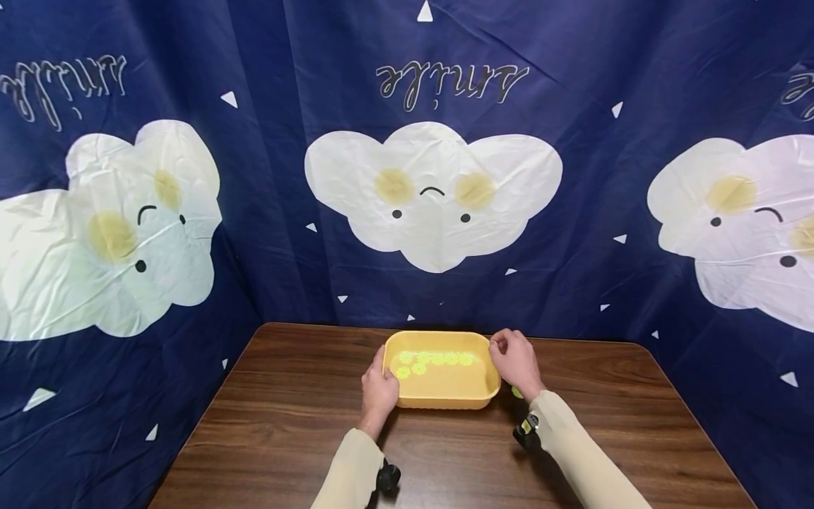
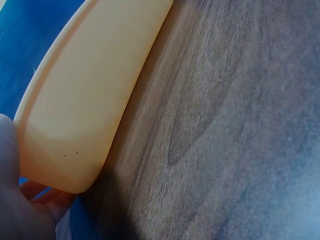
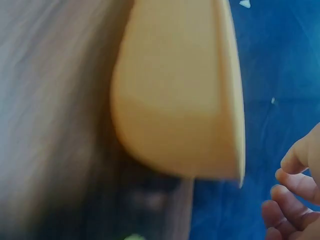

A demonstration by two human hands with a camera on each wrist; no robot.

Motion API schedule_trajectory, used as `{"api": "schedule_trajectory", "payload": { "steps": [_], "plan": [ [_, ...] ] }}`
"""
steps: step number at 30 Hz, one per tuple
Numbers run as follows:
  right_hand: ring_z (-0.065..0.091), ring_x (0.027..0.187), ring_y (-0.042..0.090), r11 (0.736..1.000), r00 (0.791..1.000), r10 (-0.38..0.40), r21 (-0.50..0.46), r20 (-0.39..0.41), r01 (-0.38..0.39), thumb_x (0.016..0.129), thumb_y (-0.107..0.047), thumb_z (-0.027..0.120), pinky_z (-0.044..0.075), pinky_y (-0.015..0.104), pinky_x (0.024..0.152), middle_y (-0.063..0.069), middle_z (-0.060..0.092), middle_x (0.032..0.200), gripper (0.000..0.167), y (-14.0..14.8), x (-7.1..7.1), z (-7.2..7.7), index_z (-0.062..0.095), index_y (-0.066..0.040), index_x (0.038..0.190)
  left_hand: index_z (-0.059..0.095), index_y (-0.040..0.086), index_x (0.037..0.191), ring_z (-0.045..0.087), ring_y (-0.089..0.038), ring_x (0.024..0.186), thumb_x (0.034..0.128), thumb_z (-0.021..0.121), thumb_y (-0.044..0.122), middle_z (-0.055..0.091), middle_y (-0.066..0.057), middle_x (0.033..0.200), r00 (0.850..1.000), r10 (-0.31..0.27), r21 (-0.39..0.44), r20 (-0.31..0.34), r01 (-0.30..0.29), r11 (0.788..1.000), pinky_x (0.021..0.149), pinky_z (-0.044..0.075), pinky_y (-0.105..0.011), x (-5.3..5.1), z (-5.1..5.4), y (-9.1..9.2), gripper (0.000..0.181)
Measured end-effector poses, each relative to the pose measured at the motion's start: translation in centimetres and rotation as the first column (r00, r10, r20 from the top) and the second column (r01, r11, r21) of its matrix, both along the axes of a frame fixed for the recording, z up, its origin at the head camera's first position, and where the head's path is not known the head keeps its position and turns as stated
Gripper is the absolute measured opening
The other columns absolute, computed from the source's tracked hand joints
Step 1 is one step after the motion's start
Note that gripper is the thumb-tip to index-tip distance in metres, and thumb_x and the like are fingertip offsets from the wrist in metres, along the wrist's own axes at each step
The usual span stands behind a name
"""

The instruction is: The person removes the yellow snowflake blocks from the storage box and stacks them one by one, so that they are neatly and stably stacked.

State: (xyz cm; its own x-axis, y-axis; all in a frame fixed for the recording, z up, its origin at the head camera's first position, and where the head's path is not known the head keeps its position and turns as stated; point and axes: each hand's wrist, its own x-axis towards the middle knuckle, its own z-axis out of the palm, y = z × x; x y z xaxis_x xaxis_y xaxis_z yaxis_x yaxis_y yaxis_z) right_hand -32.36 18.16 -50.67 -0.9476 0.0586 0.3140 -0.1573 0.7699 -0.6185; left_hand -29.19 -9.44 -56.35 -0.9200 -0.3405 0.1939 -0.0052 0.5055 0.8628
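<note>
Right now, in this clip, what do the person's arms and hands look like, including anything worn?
The left sleeve and right sleeve are long, plain and cream. The left hand and right hand wear no gloves. A small black device shows by the left wrist and another by the right, the latter with a yellow mark, too small to read.

A curtained-off tabletop booth, fitted out for recording; the room beyond is hidden.
Navy fabric (image 1: 273,177), printed with upside-down white clouds (image 1: 432,240) and the word "smile" (image 1: 451,81), hangs on 3 sides of a wood-grain table (image 1: 286,424); a small black camera (image 1: 388,477) sits at each wrist.
</note>
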Motion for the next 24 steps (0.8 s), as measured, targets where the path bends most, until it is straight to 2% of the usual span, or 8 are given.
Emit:
{"api": "schedule_trajectory", "payload": {
  "steps": [6, 10, 13, 17, 20, 24],
  "plan": [
    [0.059, 0.082, 0.022, 0.997, 0.997, 0.072, 0.016, -0.023, -0.072, 0.087, -0.016, 0.068, 0.049, 0.037, 0.076, 0.006, 0.063, 0.091, 0.01, -3.2, -1.0, 0.9, 0.072, -0.01, 0.094, 0.051, 0.002, 0.147, 0.06, -0.044, 0.123, 0.0931, 0.052, -0.002, 0.061, -0.03, 0.135, 1.0, -0.004, -0.009, -0.021, 0.004, 1.0, 0.102, 0.049, -0.055, 0.0, -0.1, 0.0, 0.054],
    [0.058, 0.08, 0.021, 0.983, 0.984, 0.181, 0.02, 0.002, -0.181, 0.087, -0.017, 0.072, 0.049, 0.037, 0.075, 0.007, 0.063, 0.091, 0.014, -5.9, -1.6, 0.8, 0.072, -0.009, 0.099, 0.052, 0.003, 0.147, 0.061, -0.044, 0.122, 0.0926, 0.053, -0.002, 0.061, -0.029, 0.135, 0.999, 0.002, -0.006, -0.037, -0.003, 1.0, 0.102, 0.05, -0.055, -0.1, -0.1, 0.0, 0.054],
    [0.057, 0.078, 0.02, 0.96, 0.96, 0.279, 0.013, 0.035, -0.28, 0.086, -0.016, 0.075, 0.048, 0.035, 0.073, 0.009, 0.064, 0.088, 0.019, -7.7, -1.9, 0.1, 0.071, -0.005, 0.101, 0.053, 0.004, 0.146, 0.062, -0.044, 0.12, 0.0916, 0.054, -0.002, 0.062, -0.029, 0.133, 0.999, 0.008, -0.01, -0.049, -0.009, 1.0, 0.1, 0.05, -0.056, -0.1, -0.2, 0.0, 0.055],
    [0.055, 0.073, 0.016, 0.922, 0.917, 0.387, -0.006, 0.096, -0.388, 0.083, -0.015, 0.077, 0.047, 0.03, 0.069, 0.009, 0.064, 0.083, 0.025, -9.4, -2.4, -1.2, 0.071, 0.0, 0.102, 0.054, 0.004, 0.145, 0.063, -0.045, 0.117, 0.0906, 0.055, -0.002, 0.064, -0.029, 0.131, 0.998, 0.015, -0.019, -0.057, -0.016, 1.0, 0.098, 0.051, -0.056, -0.2, -0.2, 0.1, 0.055],
    [0.053, 0.067, 0.014, 0.904, 0.889, 0.427, -0.039, 0.165, -0.426, 0.082, -0.013, 0.078, 0.045, 0.027, 0.064, 0.007, 0.062, 0.077, 0.026, -10.2, -2.6, -2.2, 0.07, 0.002, 0.102, 0.054, 0.003, 0.145, 0.063, -0.045, 0.117, 0.0905, 0.055, -0.002, 0.064, -0.029, 0.131, 0.998, 0.017, -0.02, -0.061, -0.019, 1.0, 0.097, 0.051, -0.056, -0.1, -0.2, 0.1, 0.054],
    [0.051, 0.064, 0.011, 0.905, 0.87, 0.425, -0.077, 0.25, -0.419, 0.08, -0.012, 0.081, 0.044, 0.025, 0.061, 0.002, 0.059, 0.074, 0.027, -11.0, -2.6, -3.1, 0.07, 0.001, 0.101, 0.055, 0.002, 0.144, 0.064, -0.045, 0.116, 0.0906, 0.055, -0.002, 0.064, -0.03, 0.13, 0.998, 0.02, -0.012, -0.057, -0.02, 1.0, 0.097, 0.052, -0.057, -0.1, -0.1, 0.1, 0.053]
  ]
}}
